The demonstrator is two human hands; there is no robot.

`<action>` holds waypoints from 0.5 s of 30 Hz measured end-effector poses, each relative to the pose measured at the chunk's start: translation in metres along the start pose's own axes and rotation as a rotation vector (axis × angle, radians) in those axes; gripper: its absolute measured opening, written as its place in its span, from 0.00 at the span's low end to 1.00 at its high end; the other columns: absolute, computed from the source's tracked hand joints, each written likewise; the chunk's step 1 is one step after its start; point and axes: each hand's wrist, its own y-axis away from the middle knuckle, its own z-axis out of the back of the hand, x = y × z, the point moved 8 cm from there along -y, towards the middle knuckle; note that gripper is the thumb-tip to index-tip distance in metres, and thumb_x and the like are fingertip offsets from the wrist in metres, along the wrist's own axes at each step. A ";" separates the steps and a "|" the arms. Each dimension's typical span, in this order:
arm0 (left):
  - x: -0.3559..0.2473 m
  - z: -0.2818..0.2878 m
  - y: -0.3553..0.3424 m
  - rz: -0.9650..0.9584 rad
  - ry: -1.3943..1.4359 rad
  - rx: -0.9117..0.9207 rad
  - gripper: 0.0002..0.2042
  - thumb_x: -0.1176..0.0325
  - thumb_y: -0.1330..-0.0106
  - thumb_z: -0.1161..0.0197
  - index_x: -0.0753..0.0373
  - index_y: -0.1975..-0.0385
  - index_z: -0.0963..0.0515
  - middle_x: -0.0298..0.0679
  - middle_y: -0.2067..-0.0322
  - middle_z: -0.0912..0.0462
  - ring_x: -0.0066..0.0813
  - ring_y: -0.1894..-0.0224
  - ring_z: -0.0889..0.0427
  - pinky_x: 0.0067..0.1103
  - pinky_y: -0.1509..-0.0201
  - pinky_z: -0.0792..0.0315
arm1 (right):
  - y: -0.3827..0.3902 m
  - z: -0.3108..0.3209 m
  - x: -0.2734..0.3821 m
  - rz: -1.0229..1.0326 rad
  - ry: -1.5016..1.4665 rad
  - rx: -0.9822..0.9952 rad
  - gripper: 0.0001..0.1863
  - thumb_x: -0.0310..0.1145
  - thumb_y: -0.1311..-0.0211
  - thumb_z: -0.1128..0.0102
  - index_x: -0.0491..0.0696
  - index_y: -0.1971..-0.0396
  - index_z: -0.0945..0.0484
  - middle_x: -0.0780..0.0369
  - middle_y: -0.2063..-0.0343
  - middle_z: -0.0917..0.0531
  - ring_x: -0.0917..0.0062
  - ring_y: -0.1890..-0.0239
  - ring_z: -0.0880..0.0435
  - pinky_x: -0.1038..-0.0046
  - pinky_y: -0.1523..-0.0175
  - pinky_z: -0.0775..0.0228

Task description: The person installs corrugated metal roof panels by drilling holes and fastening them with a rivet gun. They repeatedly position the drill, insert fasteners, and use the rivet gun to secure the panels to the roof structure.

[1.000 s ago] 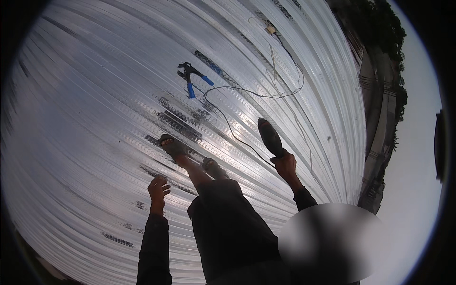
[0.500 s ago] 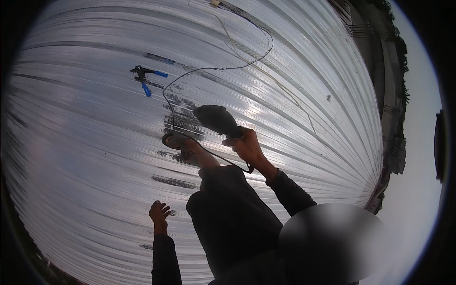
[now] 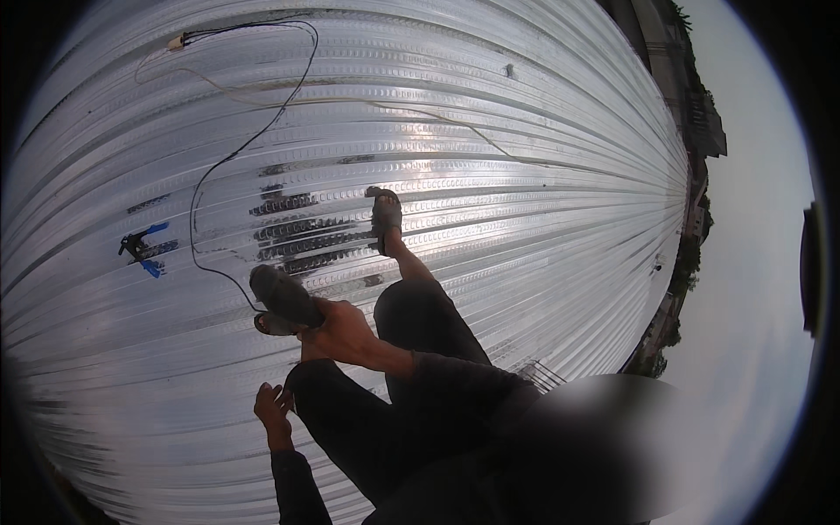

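My right hand (image 3: 346,333) grips a dark power tool (image 3: 282,295) with a black cord (image 3: 216,166) trailing from it, in front of my lower legs. My left hand (image 3: 273,411) is beside my bent knee, fingers apart and holding nothing that I can see. One sandaled foot (image 3: 385,214) rests ahead on the ribbed, silvery roof sheeting (image 3: 525,219); the other (image 3: 271,325) is partly hidden behind the tool and my hand. A black hand tool with blue handles (image 3: 144,248), like a riveter, lies on the sheeting at the left.
A pale cable (image 3: 477,137) runs across the upper sheeting to a small beige connector (image 3: 178,44) at top left, where the black cord bunches. The roof's far edge curves down the right side, with dark structures (image 3: 705,131), trees and sky beyond it.
The view has turned, with the blue-handled tool and cords now farther left. My right hand has swung the power tool left and down over my legs; my legs are now spread apart.
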 end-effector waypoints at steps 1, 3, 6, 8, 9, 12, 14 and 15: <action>-0.008 -0.009 0.002 -0.026 -0.003 -0.038 0.25 0.56 0.29 0.43 0.63 0.36 0.32 0.51 0.49 0.20 0.43 0.58 0.15 0.32 0.60 0.19 | -0.002 0.021 -0.015 -0.028 -0.004 0.004 0.26 0.45 0.47 0.31 0.43 0.53 0.19 0.49 0.64 0.13 0.54 0.57 0.14 0.60 0.50 0.23; -0.019 -0.033 0.013 -0.041 -0.048 -0.078 0.26 0.55 0.29 0.44 0.64 0.36 0.33 0.52 0.48 0.21 0.43 0.57 0.15 0.33 0.58 0.19 | -0.006 0.065 -0.043 -0.085 -0.009 0.012 0.25 0.47 0.46 0.32 0.44 0.56 0.18 0.49 0.64 0.13 0.53 0.57 0.14 0.58 0.49 0.24; -0.019 -0.101 0.028 0.006 -0.104 -0.121 0.26 0.56 0.28 0.45 0.64 0.35 0.34 0.52 0.48 0.21 0.43 0.55 0.16 0.34 0.56 0.20 | -0.016 0.152 -0.076 -0.139 -0.117 -0.006 0.23 0.44 0.48 0.31 0.43 0.57 0.18 0.49 0.65 0.14 0.53 0.57 0.14 0.58 0.50 0.24; -0.016 -0.173 0.039 0.098 -0.136 -0.092 0.26 0.57 0.28 0.46 0.65 0.35 0.35 0.49 0.50 0.21 0.41 0.56 0.16 0.33 0.56 0.21 | -0.022 0.217 -0.097 -0.171 -0.088 -0.060 0.23 0.44 0.48 0.30 0.42 0.57 0.18 0.50 0.64 0.14 0.54 0.57 0.14 0.58 0.50 0.24; -0.015 -0.210 0.038 0.090 -0.145 0.007 0.26 0.57 0.28 0.45 0.65 0.35 0.34 0.48 0.51 0.20 0.41 0.58 0.16 0.32 0.57 0.21 | -0.024 0.254 -0.098 -0.169 -0.076 -0.090 0.23 0.43 0.48 0.29 0.42 0.57 0.18 0.50 0.64 0.13 0.55 0.56 0.14 0.59 0.50 0.24; -0.046 -0.341 0.070 0.056 -0.289 0.122 0.26 0.57 0.28 0.43 0.65 0.36 0.33 0.45 0.56 0.18 0.37 0.62 0.16 0.29 0.60 0.20 | -0.028 0.349 -0.136 -0.233 -0.290 -0.322 0.21 0.40 0.47 0.28 0.40 0.58 0.18 0.54 0.68 0.14 0.64 0.62 0.14 0.64 0.54 0.24; -0.080 -0.421 0.088 -0.043 -0.343 0.186 0.25 0.58 0.28 0.42 0.66 0.36 0.32 0.44 0.58 0.17 0.36 0.62 0.15 0.27 0.62 0.20 | -0.032 0.392 -0.170 -0.299 -0.639 -0.458 0.17 0.34 0.44 0.30 0.36 0.62 0.19 0.59 0.73 0.16 0.80 0.69 0.18 0.73 0.60 0.26; -0.101 -0.447 0.096 -0.088 -0.342 0.194 0.25 0.58 0.29 0.42 0.67 0.37 0.31 0.45 0.57 0.17 0.36 0.62 0.15 0.26 0.63 0.20 | -0.025 0.428 -0.149 -0.257 -0.680 -0.555 0.16 0.34 0.44 0.30 0.36 0.65 0.20 0.61 0.77 0.19 0.80 0.73 0.21 0.75 0.65 0.29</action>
